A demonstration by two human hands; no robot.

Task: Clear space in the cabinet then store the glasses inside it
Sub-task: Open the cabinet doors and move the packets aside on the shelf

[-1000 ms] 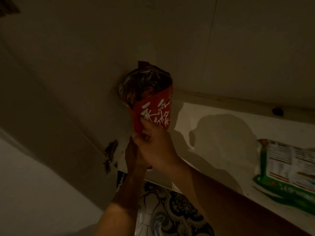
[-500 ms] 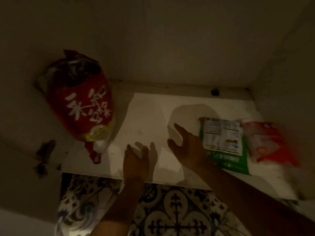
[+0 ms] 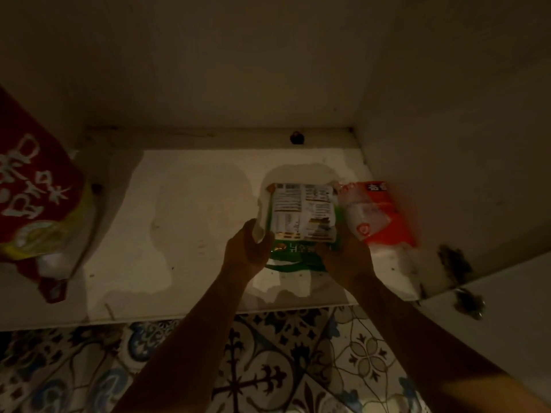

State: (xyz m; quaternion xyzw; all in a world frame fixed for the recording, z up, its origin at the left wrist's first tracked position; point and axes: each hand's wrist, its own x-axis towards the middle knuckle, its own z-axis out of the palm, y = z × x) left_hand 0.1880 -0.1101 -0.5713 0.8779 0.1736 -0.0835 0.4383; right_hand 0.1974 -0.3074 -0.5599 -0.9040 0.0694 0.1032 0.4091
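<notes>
Both hands are on the green packet (image 3: 301, 222) right of centre in the frame, on the floor of the cabinet (image 3: 193, 222). The left hand (image 3: 249, 253) wraps its near left corner and the right hand (image 3: 347, 260) closes on its near right corner, so it sits squarely between them, its long axis running away toward the back wall. Neither hand is nearer. Just beside it on the right, seemingly touching, lies one red and white packet (image 3: 374, 217); a bigger red bag (image 3: 35, 198) leans at the far left edge. That makes three packs in all. No glasses are in view, so clearing looks unfinished.
</notes>
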